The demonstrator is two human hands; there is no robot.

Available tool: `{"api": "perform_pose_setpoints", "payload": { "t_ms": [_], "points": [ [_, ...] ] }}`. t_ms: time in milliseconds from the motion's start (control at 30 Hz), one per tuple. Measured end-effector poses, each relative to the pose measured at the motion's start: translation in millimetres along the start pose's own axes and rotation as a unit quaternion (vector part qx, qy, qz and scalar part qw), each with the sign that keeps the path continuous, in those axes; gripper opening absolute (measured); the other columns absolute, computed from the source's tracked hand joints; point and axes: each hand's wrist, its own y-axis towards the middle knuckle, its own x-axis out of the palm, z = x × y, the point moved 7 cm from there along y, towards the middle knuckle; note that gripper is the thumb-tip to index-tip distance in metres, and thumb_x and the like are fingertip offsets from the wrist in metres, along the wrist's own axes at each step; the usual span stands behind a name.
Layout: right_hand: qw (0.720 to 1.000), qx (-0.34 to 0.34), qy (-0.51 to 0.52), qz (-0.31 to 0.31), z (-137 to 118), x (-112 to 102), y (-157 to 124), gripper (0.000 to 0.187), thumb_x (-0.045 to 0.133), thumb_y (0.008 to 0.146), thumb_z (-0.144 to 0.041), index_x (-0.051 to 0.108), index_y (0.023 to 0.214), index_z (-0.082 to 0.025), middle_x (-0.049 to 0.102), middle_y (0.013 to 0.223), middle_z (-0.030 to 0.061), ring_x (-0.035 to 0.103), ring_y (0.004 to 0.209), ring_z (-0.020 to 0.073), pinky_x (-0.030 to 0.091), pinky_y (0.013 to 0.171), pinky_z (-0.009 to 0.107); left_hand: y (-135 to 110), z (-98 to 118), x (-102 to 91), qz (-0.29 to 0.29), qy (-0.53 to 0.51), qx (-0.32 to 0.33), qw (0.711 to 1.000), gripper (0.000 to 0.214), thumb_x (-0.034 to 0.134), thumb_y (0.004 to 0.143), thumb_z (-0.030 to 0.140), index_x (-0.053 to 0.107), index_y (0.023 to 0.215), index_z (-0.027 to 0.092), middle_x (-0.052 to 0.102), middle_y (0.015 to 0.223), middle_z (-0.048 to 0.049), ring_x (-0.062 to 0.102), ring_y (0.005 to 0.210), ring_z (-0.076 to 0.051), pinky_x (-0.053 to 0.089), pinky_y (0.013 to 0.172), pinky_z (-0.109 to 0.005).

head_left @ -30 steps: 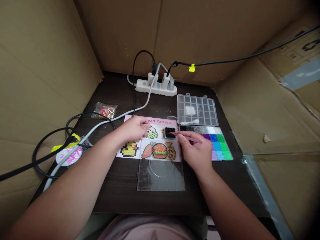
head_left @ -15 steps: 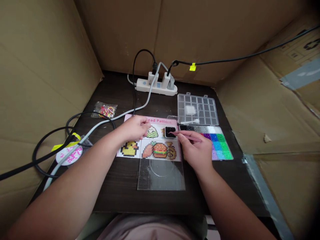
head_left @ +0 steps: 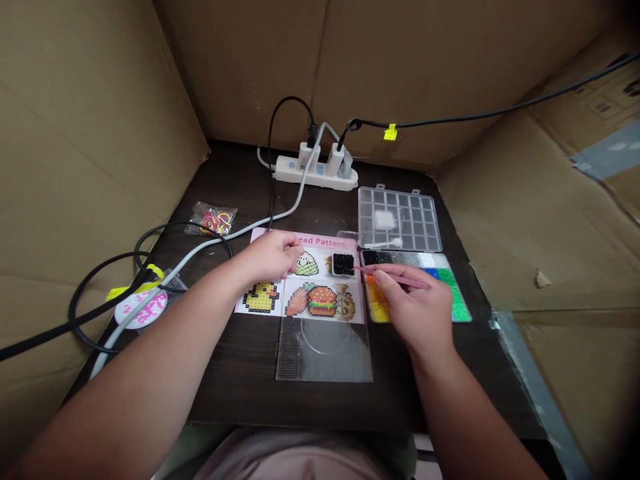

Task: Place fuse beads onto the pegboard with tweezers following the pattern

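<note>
Currently the tweezers (head_left: 397, 275) are pinched in the right hand (head_left: 420, 303), their tips held at the right edge of the tray (head_left: 343, 275), which is filled with black beads (head_left: 343, 263) and set on the sheet (head_left: 320, 242). The left hand (head_left: 274, 256) is curled over the sheet; whether anything is gripped there cannot be told. The case (head_left: 459, 298) is partly hidden by the right hand

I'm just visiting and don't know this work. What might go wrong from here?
The small tray of black beads is open, with the pink tweezers at its edge; a bump might spill it.

The right hand is over the open bead box, so a knock could mix the colors.

The grey cable runs beside the left forearm and might get snagged.
</note>
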Motion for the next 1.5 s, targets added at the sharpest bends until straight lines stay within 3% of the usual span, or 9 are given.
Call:
{"api": "perform_pose_setpoints", "payload": {
  "t_ms": [200,300,533,733,900,1500],
  "points": [
    [0.999,0.022,-0.027,0.01,4,-15,-5,0.019,0.071,0.072,-0.037,0.072,0.08,-0.02,0.073,0.078,0.0053,0.069,0.071,0.0203,0.057,0.065,0.032,-1,2,-0.2,-0.004,0.012,0.016,1.0,0.02,0.045,0.088,0.028,0.048,0.07,0.018,0.056,0.064,-0.0014,0.047,0.047,-0.007,0.036,0.044,-0.02],
    [0.995,0.026,-0.089,0.025,4,-24,-7,0.019,0.072,0.07,-0.039,0.073,0.08,-0.023,0.072,0.078,0.0037,0.068,0.069,0.0197,0.056,0.063,0.031,-2,4,0.0,-0.008,0.012,0.021,1.0,0.02,0.044,0.088,0.027,0.048,0.071,0.018,0.056,0.064,-0.0018,0.048,0.047,-0.007,0.037,0.044,-0.02],
    [0.986,0.013,-0.166,0.025,-5,-31,-8,0.021,0.073,0.066,-0.043,0.073,0.072,-0.023,0.071,0.072,0.0071,0.067,0.061,0.0203,0.054,0.052,0.03,0,3,-0.6,-0.004,0.022,0.008,1.0,0.019,0.045,0.088,0.026,0.049,0.071,0.017,0.057,0.065,-0.0024,0.047,0.046,-0.007,0.038,0.043,-0.022],
    [0.986,0.006,-0.169,-0.005,-5,-29,-9,0.026,0.071,0.066,-0.048,0.072,0.072,-0.023,0.071,0.07,0.0043,0.066,0.059,0.0197,0.055,0.052,0.03,-2,5,-0.1,-0.006,0.01,0.002,1.0,0.021,0.045,0.088,0.025,0.047,0.069,0.017,0.055,0.063,-0.0022,0.047,0.046,-0.007,0.039,0.044,-0.022],
    [0.987,-0.011,-0.155,-0.033,-7,-24,-8,0.015,0.07,0.069,-0.039,0.072,0.073,-0.025,0.071,0.069,0.0014,0.066,0.058,0.0169,0.054,0.052,0.027,-1,3,0.6,-0.01,0.006,0.001,1.0,0.02,0.045,0.089,0.025,0.048,0.071,0.017,0.055,0.064,-0.0021,0.047,0.046,-0.007,0.036,0.042,-0.021],
    [0.984,0.0,-0.143,-0.108,-10,-8,-10,0.011,0.065,0.075,-0.028,0.072,0.078,-0.021,0.073,0.076,0.0036,0.067,0.066,0.0173,0.052,0.056,0.025,0,0,0.1,-0.018,0.008,0.017,1.0,0.02,0.046,0.089,0.031,0.052,0.075,0.017,0.056,0.067,-0.0014,0.047,0.048,-0.005,0.038,0.046,-0.02]
  ]
}}
